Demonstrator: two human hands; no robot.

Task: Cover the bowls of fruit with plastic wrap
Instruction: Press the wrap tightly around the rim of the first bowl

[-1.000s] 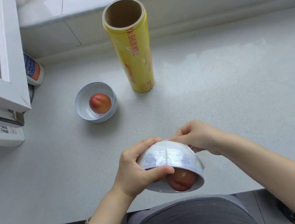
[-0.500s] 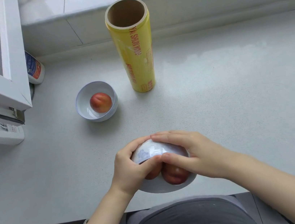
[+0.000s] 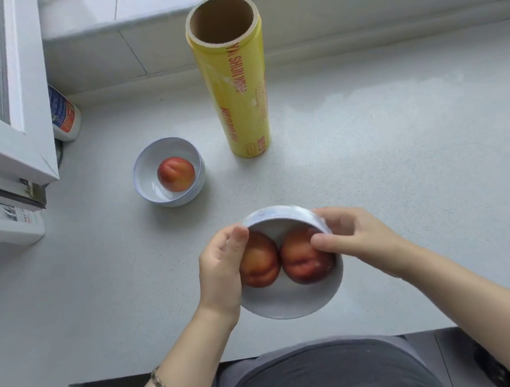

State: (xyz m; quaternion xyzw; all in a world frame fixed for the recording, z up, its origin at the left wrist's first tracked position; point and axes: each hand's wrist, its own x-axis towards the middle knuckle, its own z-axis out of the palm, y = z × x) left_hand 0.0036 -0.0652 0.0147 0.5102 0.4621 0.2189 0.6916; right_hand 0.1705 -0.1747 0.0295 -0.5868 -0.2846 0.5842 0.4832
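Head view of the wrapping task, part-way through. The near bowl (image 3: 294, 299) is held above the front edge of the desk (image 3: 408, 171), tilted so that its mouth faces the camera, with 2 fruits (image 3: 258, 265) side by side inside. The left hand (image 3: 222, 270) curls round the left rim, thumb laid across the mouth. The right hand (image 3: 351, 238) grips the right rim, fingers behind the wall and thumb pressed over the right-hand fruit. A glossy, creased sheen along the upper rim suggests that film is already stretched over this bowl and is being smoothed down, though the film itself is hard to see. The far bowl (image 3: 150, 155) stands on the desk with 1 fruit (image 3: 175, 174) and shows no film. Just to its right, the yellow roll of plastic wrap (image 3: 237, 90) stands upright, untouched. Judged progress: 1 of 2 bowls nearly sealed; the far bowl is left to cover.
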